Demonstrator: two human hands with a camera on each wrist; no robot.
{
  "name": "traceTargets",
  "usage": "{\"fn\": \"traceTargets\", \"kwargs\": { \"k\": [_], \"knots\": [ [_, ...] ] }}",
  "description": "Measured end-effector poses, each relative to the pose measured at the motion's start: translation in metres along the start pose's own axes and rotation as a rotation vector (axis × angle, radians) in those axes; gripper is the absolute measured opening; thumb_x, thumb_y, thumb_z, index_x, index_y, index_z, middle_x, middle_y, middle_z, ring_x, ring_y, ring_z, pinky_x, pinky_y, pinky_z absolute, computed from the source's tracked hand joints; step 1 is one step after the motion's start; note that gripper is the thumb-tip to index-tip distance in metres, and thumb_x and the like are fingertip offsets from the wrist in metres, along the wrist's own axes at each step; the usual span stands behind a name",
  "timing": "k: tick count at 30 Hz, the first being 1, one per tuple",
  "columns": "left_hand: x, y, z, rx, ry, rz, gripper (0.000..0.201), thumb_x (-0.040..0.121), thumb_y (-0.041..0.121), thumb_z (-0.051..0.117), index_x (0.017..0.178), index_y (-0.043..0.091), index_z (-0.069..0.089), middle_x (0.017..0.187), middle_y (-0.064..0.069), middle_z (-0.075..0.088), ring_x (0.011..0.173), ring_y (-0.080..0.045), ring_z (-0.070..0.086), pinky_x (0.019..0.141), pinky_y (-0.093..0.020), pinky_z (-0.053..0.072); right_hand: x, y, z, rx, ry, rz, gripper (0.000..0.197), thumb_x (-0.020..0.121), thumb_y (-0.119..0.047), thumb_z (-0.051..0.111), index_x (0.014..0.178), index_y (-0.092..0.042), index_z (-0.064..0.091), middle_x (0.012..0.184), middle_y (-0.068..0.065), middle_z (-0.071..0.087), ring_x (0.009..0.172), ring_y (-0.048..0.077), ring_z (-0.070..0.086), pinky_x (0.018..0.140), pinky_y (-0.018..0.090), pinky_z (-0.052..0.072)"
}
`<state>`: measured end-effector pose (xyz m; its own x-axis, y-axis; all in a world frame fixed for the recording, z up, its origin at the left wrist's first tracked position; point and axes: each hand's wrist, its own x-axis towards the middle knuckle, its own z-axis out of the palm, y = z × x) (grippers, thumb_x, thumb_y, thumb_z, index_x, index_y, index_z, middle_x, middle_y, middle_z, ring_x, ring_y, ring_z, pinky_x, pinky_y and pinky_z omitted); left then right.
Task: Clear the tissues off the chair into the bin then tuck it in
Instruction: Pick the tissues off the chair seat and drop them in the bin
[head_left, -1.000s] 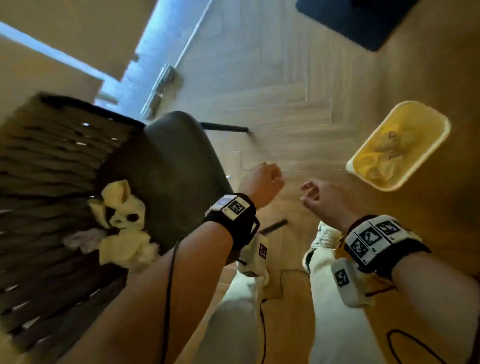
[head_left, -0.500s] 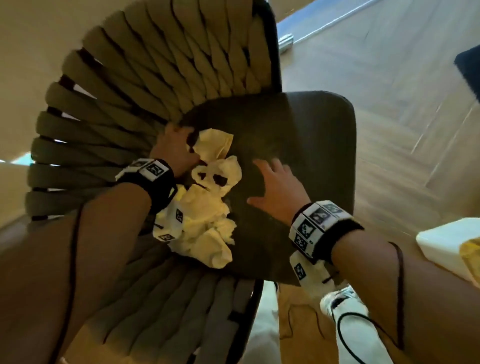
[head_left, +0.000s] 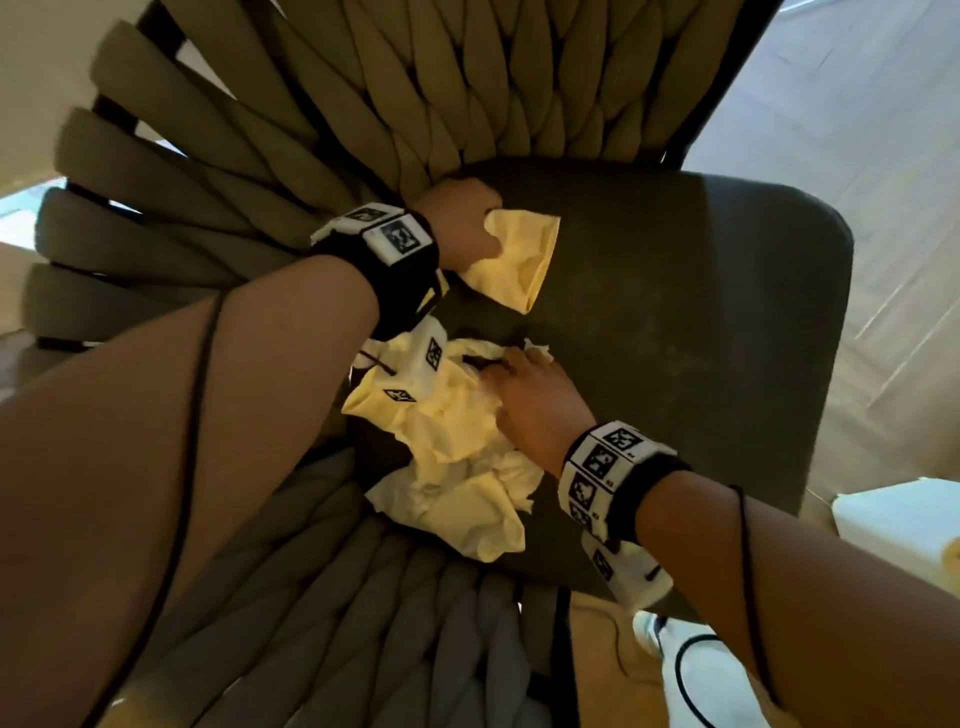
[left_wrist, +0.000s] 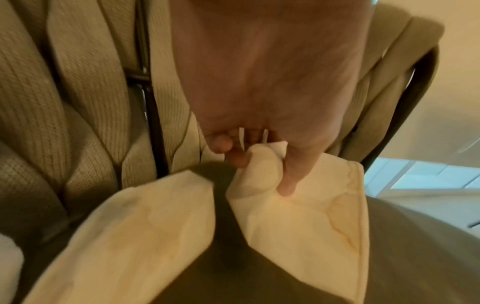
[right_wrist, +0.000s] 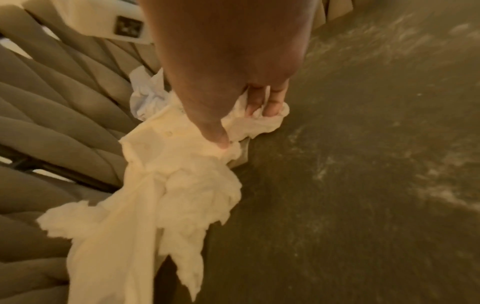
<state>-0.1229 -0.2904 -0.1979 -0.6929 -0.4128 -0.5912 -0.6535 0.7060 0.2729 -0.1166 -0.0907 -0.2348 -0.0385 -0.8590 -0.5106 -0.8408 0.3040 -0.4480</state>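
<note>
A dark green chair seat (head_left: 701, 322) with a woven padded back (head_left: 363, 119) fills the head view. Pale yellow crumpled tissues (head_left: 457, 457) lie in a heap near the seat's back edge. My left hand (head_left: 462, 218) pinches a flat folded tissue (head_left: 519, 260) at the rear of the seat; the left wrist view has thumb and fingers closed on the tissue (left_wrist: 298, 205). My right hand (head_left: 524, 395) grips the top of the heap, fingers curled into the crumpled tissues (right_wrist: 187, 174). A corner of the white bin (head_left: 904, 525) shows at the right edge.
The chair's dark metal frame (head_left: 722, 88) runs up beside the woven back. Pale floor (head_left: 857, 156) lies to the right of the seat. A white shoe (head_left: 649, 634) and cable sit below the seat's front edge.
Both hands came from above the floor to the seat. The left hand has closed on the folded tissue; the right hand, flat on the seat half a second ago, now clutches the heap.
</note>
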Motion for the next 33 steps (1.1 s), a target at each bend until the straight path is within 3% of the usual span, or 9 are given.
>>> {"fn": "traceTargets", "kwargs": {
  "k": [3, 6, 10, 13, 18, 21, 28, 31, 33],
  "knots": [
    [-0.027, -0.019, -0.025, -0.121, 0.081, -0.044, 0.026, 0.086, 0.022, 0.064, 0.098, -0.001, 0.063, 0.089, -0.013, 0.061, 0.097, -0.035, 0.06, 0.065, -0.028, 0.038, 0.001, 0.006, -0.01, 0.146, -0.018, 0.062, 0.034, 0.09, -0.015, 0.05, 0.124, -0.013, 0.054, 0.129, 0.009, 0.051, 0.118, 0.027, 0.05, 0.094, 0.036, 0.045],
    [-0.051, -0.048, -0.039, -0.158, 0.034, -0.132, 0.033, 0.087, 0.022, 0.064, 0.112, 0.0, 0.062, 0.11, -0.019, 0.063, 0.102, -0.034, 0.059, 0.079, -0.033, 0.043, 0.007, 0.001, -0.021, 0.375, 0.086, 0.167, 0.024, 0.085, -0.025, 0.057, 0.103, -0.01, 0.06, 0.101, 0.005, 0.053, 0.097, 0.025, 0.058, 0.072, 0.028, 0.046],
    [-0.068, -0.08, -0.018, -0.424, -0.25, -0.391, 0.031, 0.09, 0.017, 0.062, 0.119, 0.013, 0.054, 0.106, -0.014, 0.061, 0.087, -0.027, 0.063, 0.073, -0.039, 0.055, 0.022, -0.024, -0.017, 0.31, -0.088, 0.179, 0.086, 0.063, -0.064, 0.069, 0.133, -0.022, 0.041, 0.131, 0.007, 0.045, 0.12, 0.029, 0.045, 0.093, 0.044, 0.046],
    [-0.07, -0.083, 0.003, -0.577, -0.308, -0.465, 0.039, 0.09, 0.018, 0.061, 0.128, 0.015, 0.049, 0.109, -0.014, 0.062, 0.093, -0.031, 0.065, 0.086, -0.052, 0.055, 0.027, -0.04, -0.002, 0.182, -0.105, 0.192, 0.104, 0.056, -0.062, 0.076, 0.14, -0.023, 0.029, 0.14, 0.008, 0.038, 0.125, 0.034, 0.041, 0.095, 0.048, 0.045],
    [-0.062, -0.073, 0.017, -0.587, -0.275, -0.394, 0.053, 0.087, 0.02, 0.066, 0.136, 0.016, 0.044, 0.118, -0.01, 0.06, 0.103, -0.026, 0.062, 0.081, -0.04, 0.056, 0.031, -0.045, 0.007, 0.349, -0.237, 0.206, 0.099, 0.069, -0.04, 0.078, 0.146, -0.02, 0.019, 0.14, 0.011, 0.047, 0.123, 0.033, 0.051, 0.098, 0.044, 0.047],
    [-0.061, -0.068, 0.023, -0.503, -0.15, -0.326, 0.049, 0.084, 0.018, 0.07, 0.129, 0.008, 0.053, 0.119, -0.013, 0.063, 0.102, -0.028, 0.063, 0.079, -0.042, 0.057, 0.025, -0.044, 0.0, 0.446, -0.256, 0.217, 0.066, 0.082, -0.035, 0.068, 0.136, -0.009, 0.039, 0.133, 0.014, 0.052, 0.119, 0.03, 0.052, 0.094, 0.036, 0.045],
    [-0.057, -0.041, 0.029, -0.572, 0.043, -0.272, 0.036, 0.081, 0.017, 0.072, 0.114, 0.006, 0.063, 0.113, -0.009, 0.067, 0.101, -0.022, 0.062, 0.087, -0.035, 0.05, -0.02, -0.005, -0.029, 0.701, -0.163, 0.33, 0.036, 0.088, -0.029, 0.062, 0.118, -0.009, 0.055, 0.106, 0.005, 0.059, 0.098, 0.02, 0.06, 0.08, 0.031, 0.051],
    [-0.056, -0.005, 0.023, -0.615, 0.123, -0.213, 0.037, 0.084, 0.016, 0.069, 0.119, 0.008, 0.061, 0.112, -0.005, 0.064, 0.099, -0.015, 0.058, 0.082, -0.029, 0.045, -0.053, 0.029, -0.045, 0.815, -0.1, 0.475, 0.041, 0.088, -0.03, 0.062, 0.123, -0.01, 0.051, 0.105, 0.002, 0.056, 0.09, 0.012, 0.053, 0.069, 0.021, 0.046],
    [-0.056, 0.027, 0.017, -0.603, 0.149, -0.152, 0.038, 0.085, 0.019, 0.068, 0.12, 0.01, 0.06, 0.115, -0.006, 0.064, 0.105, -0.017, 0.058, 0.088, -0.034, 0.048, -0.081, 0.056, -0.053, 0.886, -0.005, 0.577, 0.05, 0.087, -0.031, 0.063, 0.13, -0.013, 0.047, 0.119, 0.003, 0.057, 0.099, 0.015, 0.055, 0.076, 0.024, 0.046]
  ]
}}
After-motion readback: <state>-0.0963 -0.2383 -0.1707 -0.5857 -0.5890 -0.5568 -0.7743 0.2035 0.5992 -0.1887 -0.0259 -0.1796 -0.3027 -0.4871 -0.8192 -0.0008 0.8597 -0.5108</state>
